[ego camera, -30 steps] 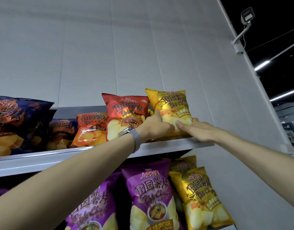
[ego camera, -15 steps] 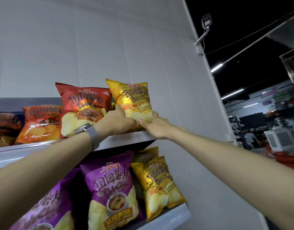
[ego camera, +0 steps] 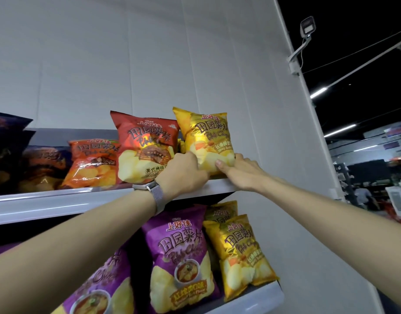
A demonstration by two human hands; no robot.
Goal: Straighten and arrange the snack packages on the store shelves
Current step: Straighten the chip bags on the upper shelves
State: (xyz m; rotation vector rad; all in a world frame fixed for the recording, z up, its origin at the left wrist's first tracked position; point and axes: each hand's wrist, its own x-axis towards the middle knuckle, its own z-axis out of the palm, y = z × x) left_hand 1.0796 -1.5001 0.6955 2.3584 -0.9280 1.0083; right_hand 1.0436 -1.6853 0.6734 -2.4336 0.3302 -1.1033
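Head view, task item: yellow potato chip bag (ego camera: 205,137) stands at the right end of the top shelf (ego camera: 59,201), just beside the white end panel (ego camera: 263,109), top tipped a little to the left.
Head view, left hand (ego camera: 183,175): fingers curled round the bag's lower left corner, gripping it; a grey mesh-band watch (ego camera: 153,192) on the wrist.
Head view, right hand (ego camera: 242,172): thumb pressed on the bag's front near the bottom, fingers wrapped round its right edge, so it grasps the bag too.
Head view, neighbours: red chip bag (ego camera: 145,146) touches the yellow one on its left and leans; orange chip bag (ego camera: 93,162) further left sits lower and slumped; dark blue bags (ego camera: 7,150) at the far left, in shadow.
Head view, lower shelf (ego camera: 251,298): purple chip bags (ego camera: 181,252) and a second yellow bag (ego camera: 238,252), upright and facing out.
Step in hand: likely squaring the yellow bag upright at the row's end.
Next move calls for: seating its base flat on the shelf, face forward, then letting go gently so it does not topple; the red and orange bags look like the next to straighten.
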